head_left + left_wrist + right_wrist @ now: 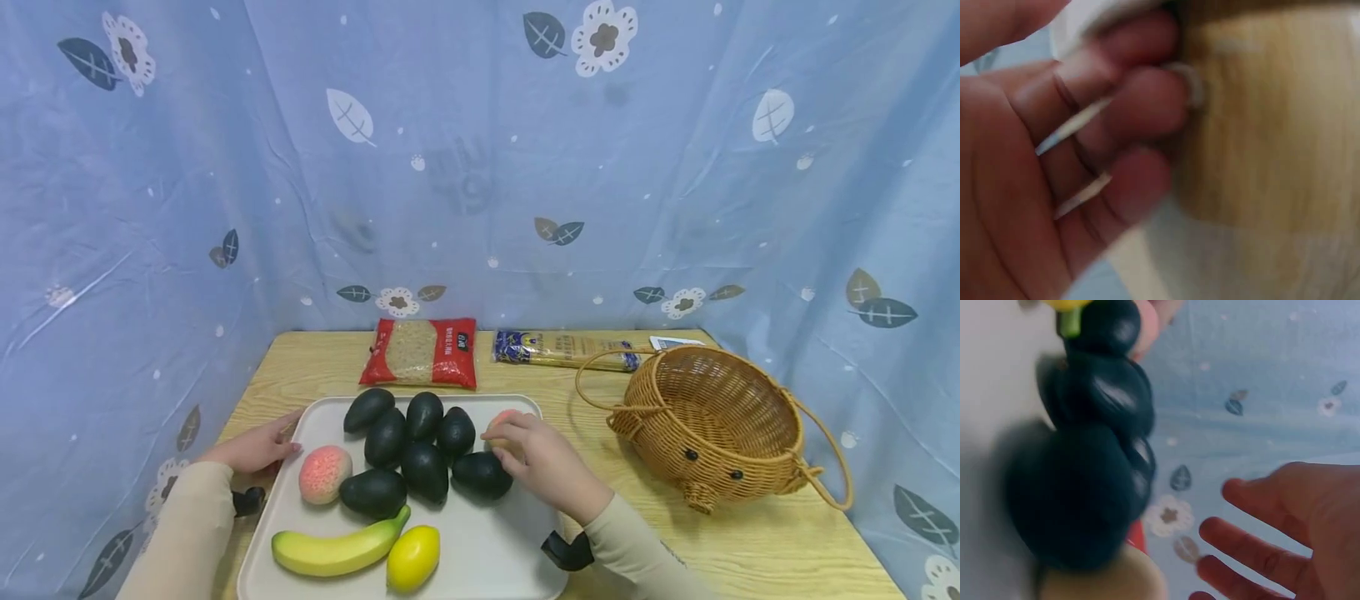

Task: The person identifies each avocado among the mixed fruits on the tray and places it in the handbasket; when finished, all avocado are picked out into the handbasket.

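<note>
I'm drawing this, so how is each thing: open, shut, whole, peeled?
Tray: flat, loaded
Left hand: at tray's left rim, grip unclear
Right hand: fingers parted, by the right peach
Right peach: partly hidden
Left peach: looks whole
Avocados: look whole, bunched together
Banana: unpeeled
Lemon: looks uncut
Basket: open-topped
Red bag: flat, looks closed
Long packet: flat, looks closed
White item behind basket: partly hidden
</note>
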Demonstrator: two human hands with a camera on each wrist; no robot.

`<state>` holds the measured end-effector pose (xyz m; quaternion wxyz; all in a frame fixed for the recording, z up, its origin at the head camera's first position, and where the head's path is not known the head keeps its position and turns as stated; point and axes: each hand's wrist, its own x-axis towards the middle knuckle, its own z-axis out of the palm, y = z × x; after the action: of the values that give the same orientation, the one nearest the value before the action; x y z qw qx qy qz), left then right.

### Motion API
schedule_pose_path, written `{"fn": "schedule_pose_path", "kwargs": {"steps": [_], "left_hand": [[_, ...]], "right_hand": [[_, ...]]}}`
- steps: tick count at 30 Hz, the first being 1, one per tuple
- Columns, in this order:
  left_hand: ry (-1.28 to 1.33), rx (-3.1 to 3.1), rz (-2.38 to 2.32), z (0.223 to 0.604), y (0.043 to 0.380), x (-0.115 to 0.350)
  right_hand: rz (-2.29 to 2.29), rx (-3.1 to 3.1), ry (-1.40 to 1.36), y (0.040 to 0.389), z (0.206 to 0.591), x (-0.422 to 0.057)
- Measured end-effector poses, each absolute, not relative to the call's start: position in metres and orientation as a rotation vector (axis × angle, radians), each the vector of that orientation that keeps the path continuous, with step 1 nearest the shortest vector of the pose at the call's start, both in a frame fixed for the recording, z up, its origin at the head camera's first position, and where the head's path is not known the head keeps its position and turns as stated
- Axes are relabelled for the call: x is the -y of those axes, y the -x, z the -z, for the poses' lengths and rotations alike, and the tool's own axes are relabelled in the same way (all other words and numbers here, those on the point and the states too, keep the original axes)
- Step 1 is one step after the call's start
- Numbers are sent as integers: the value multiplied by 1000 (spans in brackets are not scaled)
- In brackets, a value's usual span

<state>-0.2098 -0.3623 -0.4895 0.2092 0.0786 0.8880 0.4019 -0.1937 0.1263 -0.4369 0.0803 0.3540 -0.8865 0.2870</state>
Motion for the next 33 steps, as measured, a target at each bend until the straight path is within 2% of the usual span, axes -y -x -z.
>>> {"fn": "schedule_pose_path", "kwargs": {"steps": [7,16,26,33], "left_hand": [[-216,-2424,-1141,503,214,375],[-206,-2551,-1060,505,212,370],[-247,-2641,-920,507,233,373],[-256,-2691,-893,509,234,375]], "right_hand": [[-723,2725,-1145,185,460,-110],[-613,2804,-1201,178,480,-105],[-755,2871,-1168,171,487,-106],[-912,2921,-1066,167,493,-110]]}}
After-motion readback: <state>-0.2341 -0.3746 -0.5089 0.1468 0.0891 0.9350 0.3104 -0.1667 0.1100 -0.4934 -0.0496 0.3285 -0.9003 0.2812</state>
